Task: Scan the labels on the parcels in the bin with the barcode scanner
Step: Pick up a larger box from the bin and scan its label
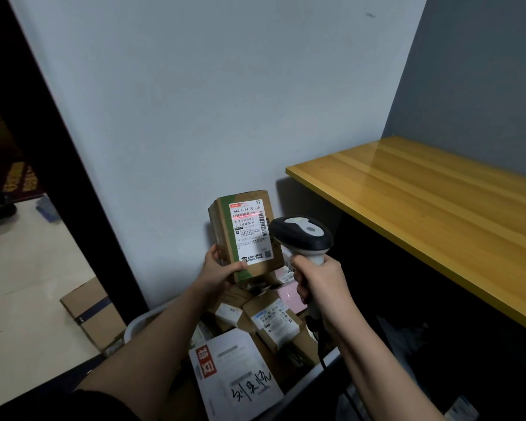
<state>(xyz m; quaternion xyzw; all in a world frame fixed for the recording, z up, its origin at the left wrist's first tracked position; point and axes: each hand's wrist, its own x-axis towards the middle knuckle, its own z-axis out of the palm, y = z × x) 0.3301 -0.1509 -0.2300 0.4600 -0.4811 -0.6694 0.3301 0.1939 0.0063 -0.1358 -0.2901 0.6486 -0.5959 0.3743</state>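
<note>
Bin (137, 325): nearest, low in view, full of parcels; a white envelope (237, 378) and a labelled box (272, 325) lie in it, and nothing shows whether they are scanned.
Right hand (321, 284): clenched on the scanner (301, 233) handle, its head just beside the raised parcel.
Left hand (217, 273): grips the brown parcel (245, 235) by its lower corner, upright above the bin.
Label (251, 230): a red line crosses the barcode (this scan looks in progress).
Left to do: probably most of the pile.
Surface (422, 208): yellow, bare, farther right.

left hand (216, 273) raised, fingers wrapped round lower corner of held parcel (245, 235), right hand (319, 284) fisted on scanner grip just right of parcel, both forearms extended
</note>
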